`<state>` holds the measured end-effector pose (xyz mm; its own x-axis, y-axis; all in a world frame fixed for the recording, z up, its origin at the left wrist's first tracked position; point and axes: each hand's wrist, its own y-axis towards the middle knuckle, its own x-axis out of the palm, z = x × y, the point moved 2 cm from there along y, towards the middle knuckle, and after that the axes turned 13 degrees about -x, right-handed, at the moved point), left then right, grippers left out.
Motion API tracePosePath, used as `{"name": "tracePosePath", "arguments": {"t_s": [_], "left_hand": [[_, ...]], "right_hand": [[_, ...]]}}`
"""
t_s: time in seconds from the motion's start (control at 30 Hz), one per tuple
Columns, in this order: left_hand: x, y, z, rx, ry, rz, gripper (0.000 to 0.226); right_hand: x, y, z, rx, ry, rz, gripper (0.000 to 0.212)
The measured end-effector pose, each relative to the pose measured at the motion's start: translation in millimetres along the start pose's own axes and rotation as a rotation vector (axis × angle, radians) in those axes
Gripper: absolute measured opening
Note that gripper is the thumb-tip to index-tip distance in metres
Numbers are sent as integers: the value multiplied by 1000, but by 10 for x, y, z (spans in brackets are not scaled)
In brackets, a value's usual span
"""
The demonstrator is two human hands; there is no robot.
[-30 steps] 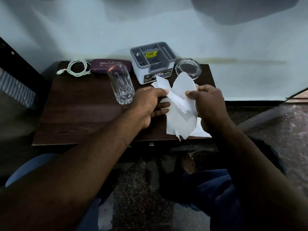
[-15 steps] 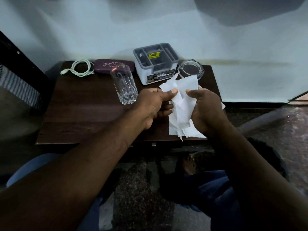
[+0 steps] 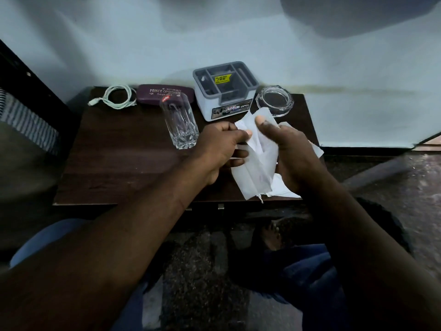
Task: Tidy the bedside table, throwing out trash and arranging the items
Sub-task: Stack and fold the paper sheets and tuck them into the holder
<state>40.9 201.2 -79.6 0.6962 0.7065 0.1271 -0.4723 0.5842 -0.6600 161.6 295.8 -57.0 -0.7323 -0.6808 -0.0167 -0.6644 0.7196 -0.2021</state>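
My left hand's fingers (image 3: 241, 136) are pinched shut on the upper left edge of a crumpled white tissue (image 3: 259, 163); my left hand (image 3: 222, 149) hovers over the dark wooden worktop (image 3: 119, 163). My right hand (image 3: 291, 149) grips the tissue's right side, thumb up near its top; its other fingers are hidden behind the paper, so I cannot tell how tightly they close. The tissue hangs between both hands above the worktop's front right part, its long axis running from the far top down to a ragged near end. Part of it sticks out to the right, beyond my right hand.

Just left stands an upright clear drinking glass (image 3: 180, 124). Along the back edge, from left: a coiled white cable (image 3: 117, 99), a maroon spectacle case (image 3: 164, 94) partly behind the glass, a grey compartmented organiser box (image 3: 225, 91), and a round glass ashtray (image 3: 274, 100), its near rim covered by the tissue.
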Motion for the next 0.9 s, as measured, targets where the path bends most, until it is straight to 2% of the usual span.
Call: {"name": "tracePosePath", "arguments": {"t_s": [0.1, 0.17, 0.23, 0.4, 0.6, 0.67, 0.73, 0.83, 0.9], "left_hand": [[12, 3, -22, 27, 46, -4, 19], [15, 10, -30, 31, 78, -4, 19], [16, 16, -30, 30, 99, -11, 21], [15, 20, -14, 12, 82, -32, 23], [6, 1, 11, -23, 27, -40, 5], [-12, -9, 23, -45, 21, -23, 9], [-32, -16, 32, -71, 2, -11, 16], [-60, -20, 40, -104, -39, -11, 12], [-78, -6, 33, -116, -25, 31, 8]], "right_hand": [[13, 4, 24, -99, -172, -7, 27], [-13, 14, 46, -100, -235, 7, 27], [-48, 44, 62, -83, -247, 33, 35], [-113, 111, 100, -38, -245, 83, 15], [-113, 133, 93, -16, -245, 79, 26], [-134, 107, 99, -6, -222, 31, 22], [-161, 97, 106, -8, -267, 18, 27], [-199, 127, 118, -26, -306, 64, 36], [-241, 148, 126, -45, -298, 86, 33]]}}
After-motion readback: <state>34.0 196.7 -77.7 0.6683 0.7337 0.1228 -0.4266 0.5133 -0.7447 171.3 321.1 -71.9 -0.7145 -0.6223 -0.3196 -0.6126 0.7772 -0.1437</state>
